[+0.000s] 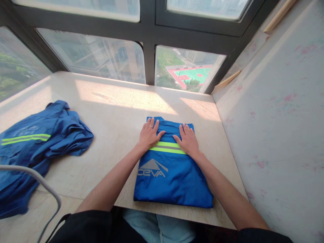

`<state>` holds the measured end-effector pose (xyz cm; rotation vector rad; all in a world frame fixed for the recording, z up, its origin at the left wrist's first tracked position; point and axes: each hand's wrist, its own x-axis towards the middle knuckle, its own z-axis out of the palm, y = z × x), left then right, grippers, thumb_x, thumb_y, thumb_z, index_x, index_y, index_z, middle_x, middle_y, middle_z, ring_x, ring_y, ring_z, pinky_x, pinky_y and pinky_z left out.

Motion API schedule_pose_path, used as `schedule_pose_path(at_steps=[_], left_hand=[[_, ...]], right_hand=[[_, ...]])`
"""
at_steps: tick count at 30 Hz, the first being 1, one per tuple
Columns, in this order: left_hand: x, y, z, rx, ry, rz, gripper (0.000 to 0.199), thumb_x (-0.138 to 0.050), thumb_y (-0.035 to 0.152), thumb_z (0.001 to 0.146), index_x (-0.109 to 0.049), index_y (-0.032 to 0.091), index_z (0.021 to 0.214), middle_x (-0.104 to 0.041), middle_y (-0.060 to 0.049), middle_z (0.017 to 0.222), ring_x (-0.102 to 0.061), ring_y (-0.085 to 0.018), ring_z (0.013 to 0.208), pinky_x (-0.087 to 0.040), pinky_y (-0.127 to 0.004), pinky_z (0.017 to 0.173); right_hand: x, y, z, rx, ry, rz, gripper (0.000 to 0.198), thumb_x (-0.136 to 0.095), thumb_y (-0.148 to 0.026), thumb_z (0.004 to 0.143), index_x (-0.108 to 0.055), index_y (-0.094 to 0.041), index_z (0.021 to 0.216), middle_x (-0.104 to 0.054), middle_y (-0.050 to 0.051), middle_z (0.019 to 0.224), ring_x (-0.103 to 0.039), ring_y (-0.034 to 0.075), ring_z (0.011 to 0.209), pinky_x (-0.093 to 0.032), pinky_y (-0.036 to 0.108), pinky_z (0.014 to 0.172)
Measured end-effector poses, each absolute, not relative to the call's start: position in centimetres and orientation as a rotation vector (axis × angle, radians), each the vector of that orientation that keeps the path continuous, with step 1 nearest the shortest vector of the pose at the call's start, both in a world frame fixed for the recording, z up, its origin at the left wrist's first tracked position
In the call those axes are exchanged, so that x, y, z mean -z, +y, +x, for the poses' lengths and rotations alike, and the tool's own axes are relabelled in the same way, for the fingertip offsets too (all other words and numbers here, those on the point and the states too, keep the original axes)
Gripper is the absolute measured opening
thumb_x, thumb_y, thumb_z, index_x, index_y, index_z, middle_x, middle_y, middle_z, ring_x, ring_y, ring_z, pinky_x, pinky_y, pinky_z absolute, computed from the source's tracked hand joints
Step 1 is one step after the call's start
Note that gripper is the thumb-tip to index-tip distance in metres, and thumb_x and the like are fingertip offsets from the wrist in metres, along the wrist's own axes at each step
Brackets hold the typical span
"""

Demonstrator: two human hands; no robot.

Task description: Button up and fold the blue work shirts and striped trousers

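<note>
A blue work jacket (172,182) lies folded into a rough rectangle at the front of the window ledge. Across it runs a yellow-green and grey reflective stripe, with a grey "CEVA" logo below. My left hand (150,134) rests flat on its upper left part, fingers spread and a ring on one finger. On the upper right part lies my right hand (187,139), also flat with the fingers apart. Both palms press on the cloth without gripping it. The jacket's underside and inner folds are hidden.
Another blue garment (63,131) with a similar stripe lies crumpled at the left. A grey cable (48,187) loops in front of it. The pale ledge (113,125) ends at windows at the back and a flowered wall (273,111) on the right.
</note>
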<state>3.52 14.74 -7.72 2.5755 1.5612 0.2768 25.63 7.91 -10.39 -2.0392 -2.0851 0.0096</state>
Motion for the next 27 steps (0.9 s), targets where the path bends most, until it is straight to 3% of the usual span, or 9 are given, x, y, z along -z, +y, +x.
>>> schedule_pose_path(at_steps=[4, 14, 17, 21, 27], left_hand=[[7.7, 15.0, 3.5, -0.203, 1.552, 2.596, 0.081, -0.019, 0.066, 0.096, -0.027, 0.012, 0.156, -0.028, -0.016, 0.161, -0.019, -0.033, 0.151, -0.022, -0.049, 0.120], [8.7, 15.5, 2.0, -0.362, 1.414, 2.522, 0.079, -0.026, 0.061, 0.098, -0.022, 0.008, 0.156, -0.014, -0.017, 0.164, -0.010, -0.030, 0.153, -0.019, -0.048, 0.122], [8.9, 15.5, 1.4, -0.420, 1.355, 2.523, 0.074, -0.028, 0.056, 0.099, -0.024, 0.008, 0.155, -0.017, -0.017, 0.164, -0.013, -0.029, 0.152, -0.020, -0.047, 0.122], [8.0, 14.7, 2.3, -0.310, 1.422, 2.566, 0.070, -0.029, 0.051, 0.100, -0.027, 0.008, 0.155, -0.022, -0.017, 0.162, -0.019, -0.031, 0.151, -0.020, -0.051, 0.121], [6.4, 10.4, 5.1, -0.280, 1.450, 2.759, 0.075, -0.028, 0.054, 0.099, -0.030, 0.001, 0.153, -0.017, -0.021, 0.162, -0.013, -0.033, 0.152, -0.016, -0.051, 0.122]], right_hand=[[10.4, 7.9, 25.5, 0.002, -2.089, -2.053, 0.082, -0.023, -0.065, 0.099, -0.033, -0.003, 0.152, -0.031, 0.022, 0.158, -0.026, 0.034, 0.148, -0.018, 0.050, 0.120], [10.4, 7.6, 25.3, 0.034, -2.081, -2.090, 0.080, -0.023, -0.063, 0.099, -0.034, -0.004, 0.152, -0.032, 0.021, 0.158, -0.028, 0.034, 0.147, -0.018, 0.049, 0.120], [10.4, 7.2, 25.4, 0.047, -2.067, -2.107, 0.080, -0.023, -0.063, 0.099, -0.035, -0.003, 0.152, -0.033, 0.021, 0.157, -0.028, 0.034, 0.147, -0.019, 0.050, 0.120], [10.4, 6.6, 25.7, 0.055, -2.055, -2.123, 0.080, -0.023, -0.062, 0.100, -0.036, -0.003, 0.151, -0.034, 0.022, 0.157, -0.028, 0.034, 0.147, -0.020, 0.050, 0.120], [10.6, 5.7, 27.7, 0.056, -2.068, -2.124, 0.082, -0.020, -0.064, 0.099, -0.036, -0.003, 0.151, -0.034, 0.023, 0.157, -0.029, 0.035, 0.146, -0.021, 0.051, 0.119]])
